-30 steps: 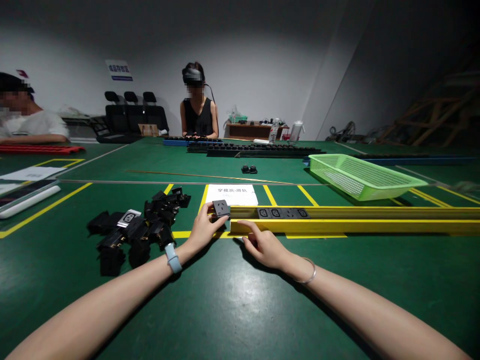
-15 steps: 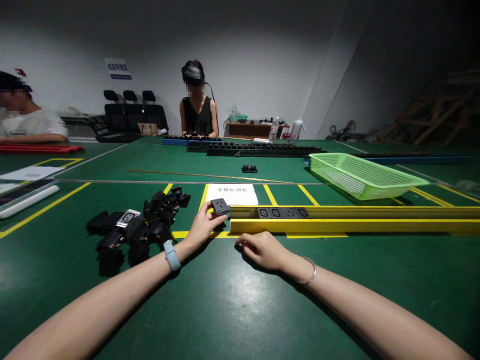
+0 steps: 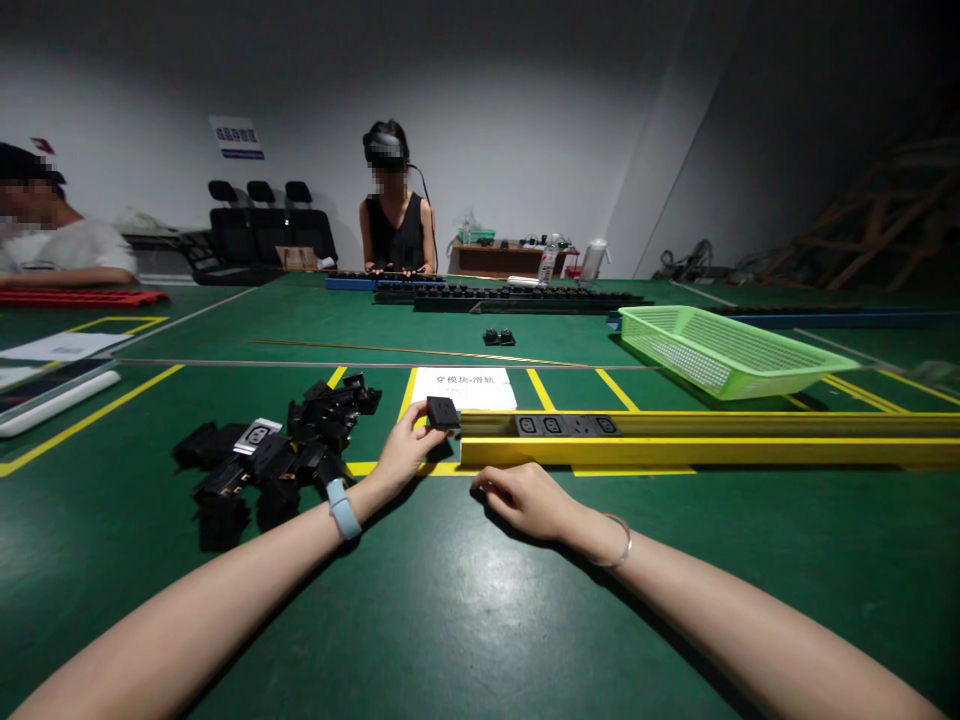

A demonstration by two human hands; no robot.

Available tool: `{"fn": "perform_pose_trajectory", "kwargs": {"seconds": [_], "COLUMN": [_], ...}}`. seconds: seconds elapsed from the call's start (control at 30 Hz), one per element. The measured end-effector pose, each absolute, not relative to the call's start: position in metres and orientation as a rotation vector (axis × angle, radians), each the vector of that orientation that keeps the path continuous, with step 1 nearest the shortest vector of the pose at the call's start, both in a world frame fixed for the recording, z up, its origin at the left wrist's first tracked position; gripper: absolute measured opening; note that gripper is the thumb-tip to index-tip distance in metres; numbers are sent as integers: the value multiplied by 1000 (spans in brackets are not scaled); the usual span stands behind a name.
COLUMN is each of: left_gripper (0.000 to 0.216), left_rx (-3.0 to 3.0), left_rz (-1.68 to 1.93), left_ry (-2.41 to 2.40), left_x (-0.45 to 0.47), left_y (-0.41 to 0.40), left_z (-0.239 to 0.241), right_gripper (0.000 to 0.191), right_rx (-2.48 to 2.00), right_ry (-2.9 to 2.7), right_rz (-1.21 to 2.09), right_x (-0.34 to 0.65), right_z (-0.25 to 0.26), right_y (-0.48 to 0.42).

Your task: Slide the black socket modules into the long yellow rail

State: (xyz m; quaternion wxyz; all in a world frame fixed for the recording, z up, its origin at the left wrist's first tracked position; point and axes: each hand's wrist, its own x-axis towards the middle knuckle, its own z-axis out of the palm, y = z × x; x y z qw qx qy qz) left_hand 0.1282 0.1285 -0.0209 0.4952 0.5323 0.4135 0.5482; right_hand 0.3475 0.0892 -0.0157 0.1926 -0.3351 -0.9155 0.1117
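My left hand pinches a small black socket module just off the left end of a long yellow rail lying across the green table. Three black modules sit inside the rail's channel. My right hand rests on the table at the rail's near left corner, fingers curled, fingertips against the rail. A heap of black socket modules lies to the left of my left hand.
A green mesh basket stands behind the rail at the right. A white paper label lies beyond the rail's end. Two small black parts sit mid-table. A person works opposite on long black strips; another person sits at far left.
My right hand drew its fingers back from the rail's top edge and curled them at its corner. My left hand tilted the black module flatter by the rail's end.
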Motion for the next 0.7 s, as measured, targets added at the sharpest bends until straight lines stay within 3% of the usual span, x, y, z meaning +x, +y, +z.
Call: {"fn": "perform_pose_trajectory", "kwargs": {"seconds": [0.7], "left_gripper": [46], "left_rx": [1244], "left_rz": [1420], "left_ry": [917], "left_x": [128], "left_y": [133], "left_z": [-27], "right_gripper": [19], "right_rx": [-953], "right_ry": [-2569], "right_rz": [318], "right_x": [347], "right_z": [-14], "right_y": [89]}}
